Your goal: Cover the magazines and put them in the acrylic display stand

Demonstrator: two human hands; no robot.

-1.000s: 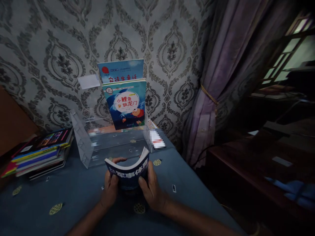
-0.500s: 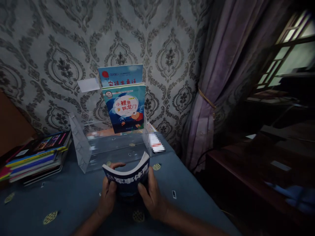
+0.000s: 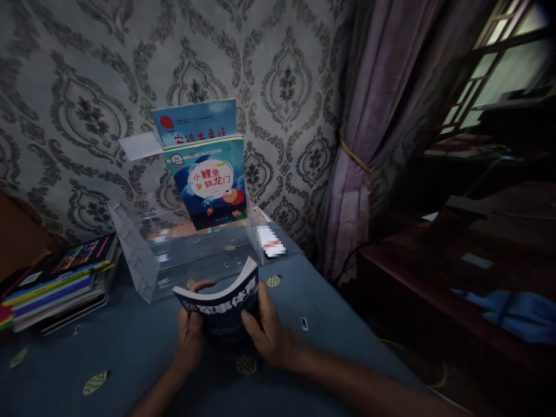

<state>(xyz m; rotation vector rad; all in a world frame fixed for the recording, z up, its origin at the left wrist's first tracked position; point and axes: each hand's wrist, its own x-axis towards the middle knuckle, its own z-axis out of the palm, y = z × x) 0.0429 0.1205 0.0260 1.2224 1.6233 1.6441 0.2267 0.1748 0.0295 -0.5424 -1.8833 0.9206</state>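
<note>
Both my hands grip a dark blue paperback book [image 3: 222, 301] with large white lettering, bowed upward between them, just above the blue tablecloth [image 3: 130, 359]. My left hand [image 3: 191, 333] wraps its left edge with the thumb on the cover. My right hand [image 3: 267, 333] clasps the right edge, thumb on the cover. Right behind the book stands a clear acrylic book stand [image 3: 174, 255]. Two light blue children's books [image 3: 207, 179] stand upright in its rear tiers.
A stack of colourful books [image 3: 56, 281] lies at the left of the table. A patterned wallpapered wall rises behind. A purple curtain [image 3: 373, 133] hangs at the right, beside dark wooden furniture [image 3: 434, 289] with a blue cloth [image 3: 521, 313] on it.
The view has shifted slightly, so everything sits a little further left. My hands still hold the bowed book in the same grip in front of the stand.
</note>
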